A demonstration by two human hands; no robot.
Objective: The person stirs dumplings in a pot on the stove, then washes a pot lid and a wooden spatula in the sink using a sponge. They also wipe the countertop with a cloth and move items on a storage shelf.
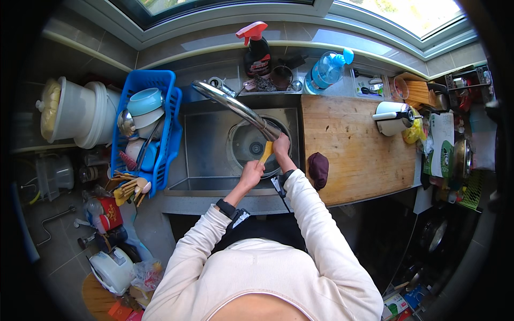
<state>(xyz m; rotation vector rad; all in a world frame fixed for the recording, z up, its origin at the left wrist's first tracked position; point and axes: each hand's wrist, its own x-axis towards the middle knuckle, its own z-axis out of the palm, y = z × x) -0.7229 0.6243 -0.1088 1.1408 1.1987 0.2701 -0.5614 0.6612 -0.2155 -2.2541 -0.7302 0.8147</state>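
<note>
My left hand [252,175] grips the narrow handle of a yellowish wooden spatula [267,151] over the sink. At its upper end, my right hand [282,146] is closed against the spatula, just under the tip of a curved chrome faucet [241,110]. Some right fingers are hidden behind the spatula and faucet tip. Whether water runs, I cannot tell. Below both hands, a round vessel [237,149] sits in the stainless steel sink [204,140], with a round drain strainer [256,148] showing in its middle.
Left of the sink stands a blue plastic dish rack [173,120] with bowls and utensils. To the right lies a wooden board [357,160] bearing a dark maroon cloth item [318,170] and a white kettle [391,118]. Behind are a black spray bottle [257,56] and a blue-capped bottle [323,74].
</note>
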